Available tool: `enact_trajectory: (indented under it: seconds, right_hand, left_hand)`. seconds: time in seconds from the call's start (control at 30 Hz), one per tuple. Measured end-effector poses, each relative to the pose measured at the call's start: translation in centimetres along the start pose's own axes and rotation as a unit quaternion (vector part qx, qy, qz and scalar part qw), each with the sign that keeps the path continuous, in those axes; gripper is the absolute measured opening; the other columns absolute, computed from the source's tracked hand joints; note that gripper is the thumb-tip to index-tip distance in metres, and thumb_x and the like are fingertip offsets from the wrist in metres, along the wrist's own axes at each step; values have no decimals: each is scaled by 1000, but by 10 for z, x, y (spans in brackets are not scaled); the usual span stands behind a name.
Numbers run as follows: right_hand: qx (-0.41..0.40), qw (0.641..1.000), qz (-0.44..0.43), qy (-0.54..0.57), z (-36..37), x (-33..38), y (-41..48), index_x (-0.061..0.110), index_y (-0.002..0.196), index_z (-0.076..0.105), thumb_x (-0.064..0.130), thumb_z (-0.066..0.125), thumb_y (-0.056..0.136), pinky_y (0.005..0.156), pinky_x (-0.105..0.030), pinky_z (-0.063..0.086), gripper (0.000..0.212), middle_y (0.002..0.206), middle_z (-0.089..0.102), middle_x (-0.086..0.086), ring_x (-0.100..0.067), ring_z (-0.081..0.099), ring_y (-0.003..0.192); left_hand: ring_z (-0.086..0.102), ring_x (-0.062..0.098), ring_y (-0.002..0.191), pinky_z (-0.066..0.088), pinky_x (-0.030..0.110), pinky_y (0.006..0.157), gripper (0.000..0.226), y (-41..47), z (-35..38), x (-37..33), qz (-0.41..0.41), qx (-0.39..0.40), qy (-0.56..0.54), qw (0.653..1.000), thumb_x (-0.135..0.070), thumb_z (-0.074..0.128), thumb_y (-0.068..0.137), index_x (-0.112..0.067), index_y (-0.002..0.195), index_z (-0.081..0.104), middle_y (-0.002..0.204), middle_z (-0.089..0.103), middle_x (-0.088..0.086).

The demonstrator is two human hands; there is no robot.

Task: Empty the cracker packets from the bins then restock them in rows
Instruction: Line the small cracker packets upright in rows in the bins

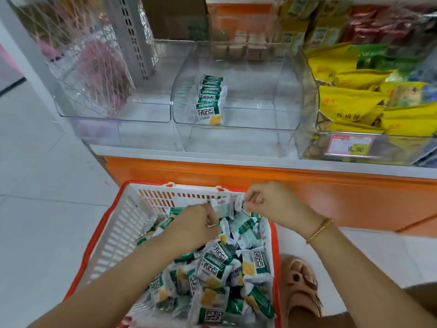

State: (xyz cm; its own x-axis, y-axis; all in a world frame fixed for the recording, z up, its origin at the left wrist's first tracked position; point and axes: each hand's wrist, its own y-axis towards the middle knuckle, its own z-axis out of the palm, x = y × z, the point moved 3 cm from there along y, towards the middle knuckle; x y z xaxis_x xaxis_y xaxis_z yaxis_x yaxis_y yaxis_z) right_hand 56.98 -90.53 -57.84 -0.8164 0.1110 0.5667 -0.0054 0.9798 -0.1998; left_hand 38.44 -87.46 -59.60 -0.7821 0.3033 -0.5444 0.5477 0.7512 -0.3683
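A white and orange shopping basket point(123, 228) on the floor holds a heap of green and white cracker packets point(220, 280). My left hand point(196, 226) and my right hand point(267, 204) are over the basket's far end. Together they pinch a packet point(224, 207) between them, fingers curled. On the shelf above, the middle clear bin point(283, 91) holds one short row of packets point(210, 100) standing one behind another. The clear bin to its left point(113, 114) has no packets in it.
A bin at the right point(354, 105) is full of yellow snack bags, with a price tag point(350, 144) on its front. An orange shelf base point(260, 176) runs below the bins. A wire rack point(94, 67) stands at the left. My slippered foot point(302, 280) is beside the basket.
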Motion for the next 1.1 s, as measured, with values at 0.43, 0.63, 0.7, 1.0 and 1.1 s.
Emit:
enact_trajectory:
  seconds: [0.43, 0.63, 0.7, 1.0, 1.1]
  right_hand:
    - [120, 991, 36, -38, 113, -37, -27, 10, 101, 67, 30, 62, 90, 80, -33, 49, 24, 91, 67, -7, -21, 59, 88]
    - [130, 982, 76, -111, 134, -23, -15, 13, 56, 41, 43, 64, 87, 52, -27, 39, 49, 55, 38, -1, -18, 43, 53]
    - [137, 979, 89, -125, 134, -19, -13, 14, 55, 37, 45, 65, 87, 46, -25, 30, 52, 56, 35, 0, -14, 33, 52]
    - [74, 982, 126, -116, 158, -11, -20, 13, 96, 67, 64, 60, 81, 89, -38, 41, 54, 106, 61, -6, -29, 43, 121]
    - [41, 987, 126, -92, 166, -10, -23, 22, 119, 64, 59, 62, 82, 98, -39, 33, 52, 124, 57, -2, -27, 37, 126]
  left_hand:
    - [53, 18, 106, 42, 23, 85, 73, -20, 95, 60, -134, 119, -27, 983, -36, 76, 78, -12, 136, 39, 130, 54, 6]
    - [40, 13, 67, 30, 27, 58, 40, -12, 83, 67, -110, 122, -2, 986, -38, 79, 74, -16, 81, 46, 77, 43, 2]
    - [36, 12, 68, 30, 26, 60, 39, -11, 72, 74, -83, 101, -5, 991, -36, 80, 73, -15, 82, 48, 76, 39, -2]
    - [42, 11, 61, 42, 16, 59, 39, -31, 51, 116, -157, 133, -222, 953, -27, 75, 79, -18, 68, 39, 68, 35, -4]
    - [39, 15, 65, 42, 25, 67, 40, -36, 66, 123, -170, 169, -242, 940, -23, 74, 81, -15, 69, 37, 68, 34, 1]
